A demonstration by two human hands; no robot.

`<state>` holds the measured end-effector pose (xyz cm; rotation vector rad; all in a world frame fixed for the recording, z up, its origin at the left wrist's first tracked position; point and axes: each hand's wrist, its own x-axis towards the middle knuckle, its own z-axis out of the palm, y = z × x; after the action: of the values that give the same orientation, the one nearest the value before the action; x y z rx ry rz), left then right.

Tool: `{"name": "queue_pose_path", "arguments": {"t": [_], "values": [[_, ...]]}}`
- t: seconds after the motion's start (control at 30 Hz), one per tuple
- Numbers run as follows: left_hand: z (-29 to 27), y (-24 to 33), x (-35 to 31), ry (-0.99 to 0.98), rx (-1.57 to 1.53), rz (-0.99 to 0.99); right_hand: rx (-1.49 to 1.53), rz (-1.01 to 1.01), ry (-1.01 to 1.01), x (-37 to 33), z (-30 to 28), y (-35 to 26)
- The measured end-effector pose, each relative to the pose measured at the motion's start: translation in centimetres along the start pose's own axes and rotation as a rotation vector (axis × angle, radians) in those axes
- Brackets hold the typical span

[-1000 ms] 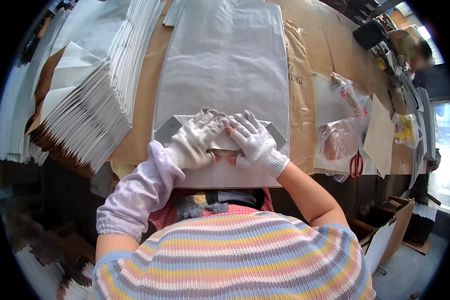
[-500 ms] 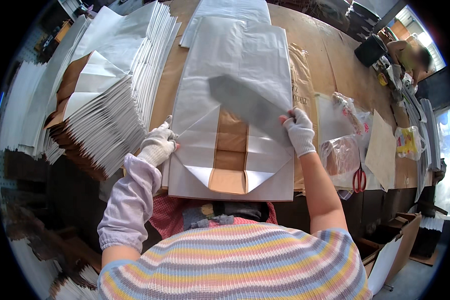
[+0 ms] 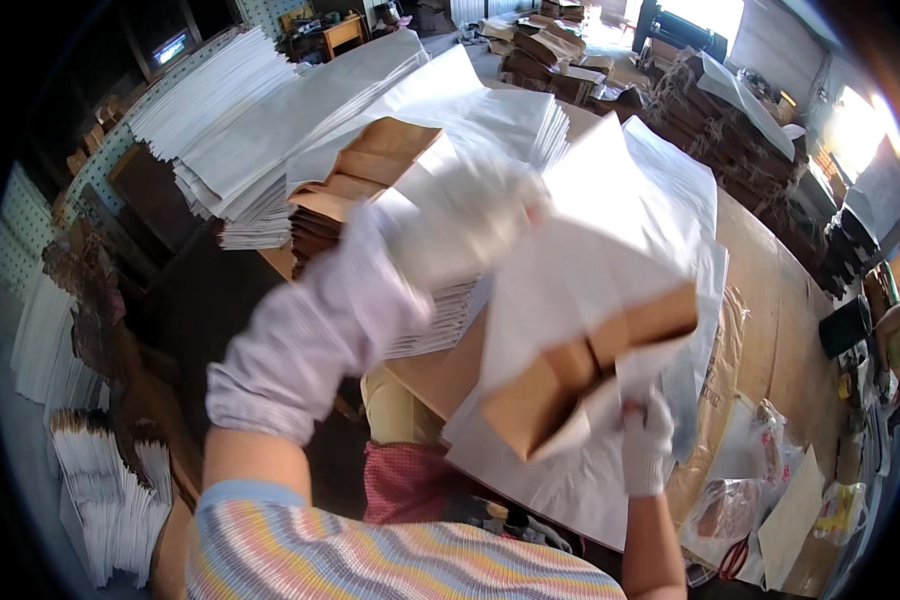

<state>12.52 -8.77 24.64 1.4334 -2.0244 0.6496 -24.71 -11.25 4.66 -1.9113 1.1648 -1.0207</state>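
A white paper sack (image 3: 582,285) with a brown opened-out end is tilted above the flat sacks (image 3: 675,205) on the table. My left hand (image 3: 465,220), in a white glove, reaches over to the sack's upper left edge; its fingers are smeared by motion, so its grip is unclear. By the sack's brown end, my gloved right hand (image 3: 650,435) is closed, apparently on a thin grey plate (image 3: 683,395), mostly hidden behind the hand and sack. Left of the sack stands a stack of folded sacks (image 3: 370,160) with brown ends, partly behind my left arm.
Piles of white paper (image 3: 215,100) lie farther left. On the right of the wooden table (image 3: 770,290) are clear plastic bags (image 3: 725,507), red-handled scissors (image 3: 733,560) and a dark bin (image 3: 845,328). Another person's arm (image 3: 887,325) shows at the right rim.
My view has swung left. My left hand has moved up and across from the sack's left edge. The sack is raised and turned; the grey plate has moved from over it to beside my right hand.
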Motion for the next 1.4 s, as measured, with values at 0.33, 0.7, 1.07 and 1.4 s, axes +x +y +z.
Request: {"name": "queue_pose_path", "arguments": {"t": [0.33,0.7,1.07,1.4], "values": [[-3.2,-33.5,-12.2,0.004,0.407,-0.876,-0.468,-0.215,-0.327,22.6,21.4,-17.1],[-8.4,-19.2,-19.2,0.336,-0.081,-0.901,-0.535,-0.178,-0.462,0.9,5.7,-4.7],[12.3,11.2,-17.4,-0.5,-0.132,-0.117,-0.842,0.564,0.048,-7.7,-6.6,1.7],[13.7,8.6,-18.0,-0.47,-0.35,-0.16,-0.084,0.108,0.105,-9.6,-9.7,5.5]]}}
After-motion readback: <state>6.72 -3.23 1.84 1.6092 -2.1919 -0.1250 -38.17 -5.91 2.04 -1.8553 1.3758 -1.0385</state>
